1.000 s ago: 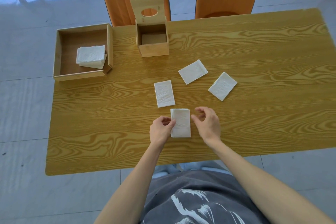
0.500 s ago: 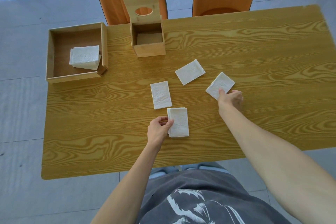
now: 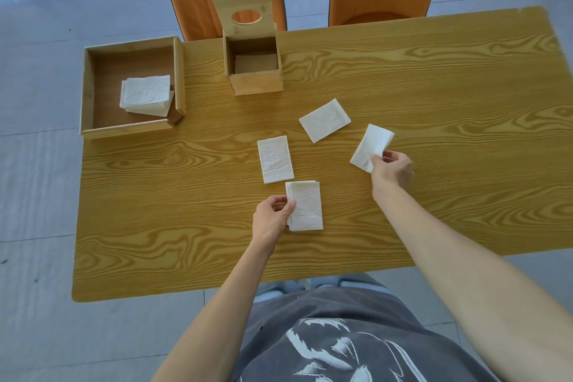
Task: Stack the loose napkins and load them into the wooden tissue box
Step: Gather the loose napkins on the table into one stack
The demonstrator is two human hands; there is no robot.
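gathering step in hand: right hand [image 3: 392, 169] pinches a loose white paper napkin [image 3: 370, 147], left hand [image 3: 273, 219] pins the small white napkin stack [image 3: 305, 206]. next move, as judged: lay it squarely on that stack.

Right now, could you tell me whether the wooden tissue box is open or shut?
Open. The wooden tissue box has its lid, with the oval slot, swung up behind it, and the bare bottom shows inside.

Head camera; looks steeply down, close over table [image 3: 434, 71].
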